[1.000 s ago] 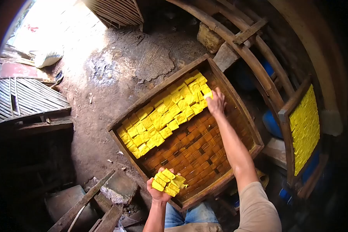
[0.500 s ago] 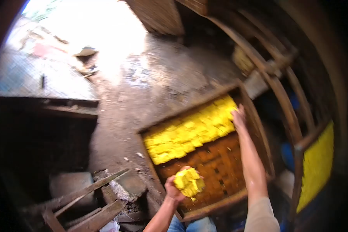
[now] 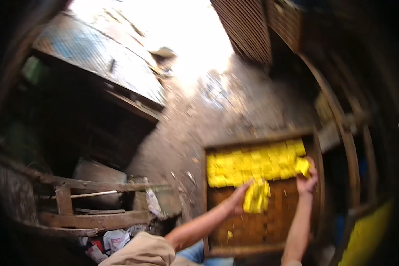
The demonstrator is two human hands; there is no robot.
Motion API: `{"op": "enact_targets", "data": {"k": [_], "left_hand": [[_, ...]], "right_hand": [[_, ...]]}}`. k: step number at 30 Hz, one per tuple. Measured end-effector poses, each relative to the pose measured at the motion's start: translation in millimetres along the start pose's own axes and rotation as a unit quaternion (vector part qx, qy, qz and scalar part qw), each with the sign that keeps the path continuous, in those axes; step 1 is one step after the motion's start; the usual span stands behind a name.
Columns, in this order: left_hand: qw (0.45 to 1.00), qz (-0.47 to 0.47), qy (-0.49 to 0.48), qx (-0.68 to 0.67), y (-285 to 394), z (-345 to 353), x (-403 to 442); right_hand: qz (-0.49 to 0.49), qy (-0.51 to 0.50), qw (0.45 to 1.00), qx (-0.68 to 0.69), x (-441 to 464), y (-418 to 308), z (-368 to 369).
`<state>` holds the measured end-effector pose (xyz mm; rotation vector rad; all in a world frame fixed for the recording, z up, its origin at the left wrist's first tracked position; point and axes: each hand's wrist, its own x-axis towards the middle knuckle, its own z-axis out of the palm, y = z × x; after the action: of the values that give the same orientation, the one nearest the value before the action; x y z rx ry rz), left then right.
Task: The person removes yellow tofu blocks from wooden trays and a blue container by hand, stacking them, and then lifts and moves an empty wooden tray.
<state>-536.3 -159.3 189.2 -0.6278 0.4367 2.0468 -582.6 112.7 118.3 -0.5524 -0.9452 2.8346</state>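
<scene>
A wooden-framed tray (image 3: 248, 251) with a woven brown base lies in front of me. Overlapping rows of thin, square yellow pieces (image 3: 248, 163) cover its far part; what they are made of I cannot tell. My left hand (image 3: 237, 200) holds a loose stack of yellow pieces (image 3: 256, 197) over the middle of the tray. At the right end of the rows, my right hand (image 3: 309, 181) is closed on a single yellow piece (image 3: 303, 166), held between thumb and fingers. A small yellow scrap (image 3: 229, 234) lies on the woven base near the front left.
Curved wooden rails (image 3: 351, 164) stand at the right, with another yellow-covered panel (image 3: 367, 235) below. A wooden frame (image 3: 102, 218) and a grey block (image 3: 166, 201) are at the left. Beyond the tray is a dirt floor (image 3: 195, 126), lit from a bright opening.
The view has turned, and the tray now appears straighter and farther right. My right hand now holds a yellow piece visibly. My left hand has brought its stack closer to the rows.
</scene>
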Motion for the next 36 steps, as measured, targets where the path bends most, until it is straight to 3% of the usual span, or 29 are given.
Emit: {"op": "enact_targets", "data": {"k": [1, 3, 4, 5, 7, 8, 9, 11, 12, 13, 14, 15, 16, 17, 19, 21, 22, 23, 25, 27, 29, 31, 33, 35, 36], "left_hand": [[1.0, -0.011, 0.018, 0.007, 0, 4, 6], [0.999, -0.028, 0.038, 0.027, -3, 6, 20], [0.997, -0.019, 0.055, 0.042, -6, 6, 27], [0.992, -0.019, 0.08, 0.096, -5, 18, 24], [0.996, -0.01, 0.08, 0.038, -13, 14, 27], [0.985, 0.032, 0.129, 0.106, -19, -21, 47], [0.999, 0.017, 0.029, 0.017, -20, -26, 51], [0.996, -0.048, 0.063, 0.038, -11, -16, 34], [0.993, -0.08, 0.079, 0.048, -7, -15, 27], [0.993, -0.114, 0.018, -0.029, -7, -22, 29], [0.989, -0.136, 0.035, -0.042, -5, -31, 25], [0.985, -0.156, 0.055, -0.053, -2, -35, 18], [0.987, -0.148, 0.036, -0.057, 1, -43, 16], [0.988, -0.139, 0.017, -0.061, 3, -51, 14], [0.991, -0.123, 0.03, -0.034, 9, -64, 9], [0.994, -0.097, 0.041, -0.009, 16, -67, 4], [0.994, -0.102, 0.044, -0.014, 20, -67, 1], [0.994, -0.103, 0.041, -0.024, 22, -65, -1], [0.992, -0.108, 0.052, -0.033, 30, -63, -8], [0.992, -0.104, 0.062, -0.045, 36, -64, -10], [0.993, -0.098, 0.05, -0.048, 40, -76, -8], [0.994, -0.086, 0.049, -0.041, 43, -78, -7], [0.995, -0.081, 0.038, -0.038, 45, -72, -6], [0.996, -0.074, 0.033, -0.04, 47, -72, -6], [0.995, -0.083, 0.037, -0.041, 48, -80, -7]], "right_hand": [[0.001, -0.045, 0.999, 0.018, -23, -8, 22], [-0.027, -0.121, 0.99, -0.07, -56, -11, 59], [-0.074, -0.111, 0.966, -0.221, -76, -13, 78], [-0.144, -0.174, 0.907, -0.356, -79, -13, 89], [-0.182, -0.259, 0.86, -0.4, -89, -5, 110], [-0.214, -0.304, 0.785, -0.495, -94, -2, 111], [-0.253, -0.348, 0.702, -0.567, -97, 7, 112], [-0.254, -0.366, 0.639, -0.627, -112, 26, 97], [-0.204, -0.359, 0.658, -0.629, -117, 23, 94], [-0.153, -0.35, 0.678, -0.628, -119, 19, 92], [-0.122, -0.312, 0.732, -0.594, -111, 11, 87], [-0.171, -0.24, 0.787, -0.541, -94, 16, 68], [-0.179, -0.088, 0.805, -0.559, -78, 26, 40], [-0.149, 0.082, 0.804, -0.569, -57, 39, 15], [-0.193, 0.251, 0.672, -0.67, -16, 69, -34], [-0.134, 0.275, 0.641, -0.704, 3, 98, -42], [-0.183, 0.252, 0.586, -0.748, 4, 116, -42], [-0.269, 0.263, 0.59, -0.714, 4, 127, -44], [-0.199, 0.291, 0.643, -0.68, -7, 110, -24], [-0.226, 0.304, 0.709, -0.595, -5, 101, -33], [-0.27, 0.25, 0.738, -0.565, 8, 95, -42], [-0.203, 0.228, 0.817, -0.489, 28, 92, -27], [-0.118, 0.29, 0.632, -0.709, 43, 97, -24], [-0.1, 0.332, 0.468, -0.813, 42, 105, -3], [-0.095, 0.291, 0.511, -0.803, 42, 115, -12]]}}
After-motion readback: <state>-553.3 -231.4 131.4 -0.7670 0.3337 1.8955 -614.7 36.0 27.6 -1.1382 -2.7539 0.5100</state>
